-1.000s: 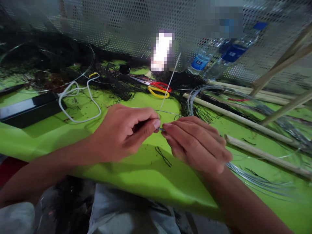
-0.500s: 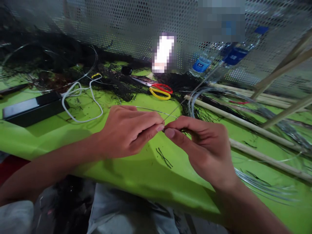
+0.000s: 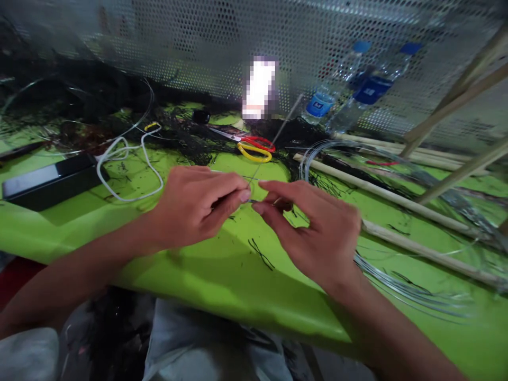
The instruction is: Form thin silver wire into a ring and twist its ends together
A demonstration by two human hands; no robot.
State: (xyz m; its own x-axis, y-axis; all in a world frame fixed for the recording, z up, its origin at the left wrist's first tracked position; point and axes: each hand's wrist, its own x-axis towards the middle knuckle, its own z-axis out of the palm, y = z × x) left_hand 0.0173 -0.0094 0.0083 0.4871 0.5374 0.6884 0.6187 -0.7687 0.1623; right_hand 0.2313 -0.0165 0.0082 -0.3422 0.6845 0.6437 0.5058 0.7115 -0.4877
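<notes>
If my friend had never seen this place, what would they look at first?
Probably the bright, blocky white patch at the back, in front of the grey panel full of holes. Next might come the scissors with one red and one yellow handle, lying on the green table below it. Then the two hands, left and right, in the middle, with a thin strand slanting up from the left fingertips.

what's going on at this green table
Over the green table, a person's left hand pinches a thin strand that slants up and away from the fingertips. The right hand is close beside it, thumb and forefinger parted; whether it touches the strand is unclear. Scissors lie beyond the hands.
</notes>
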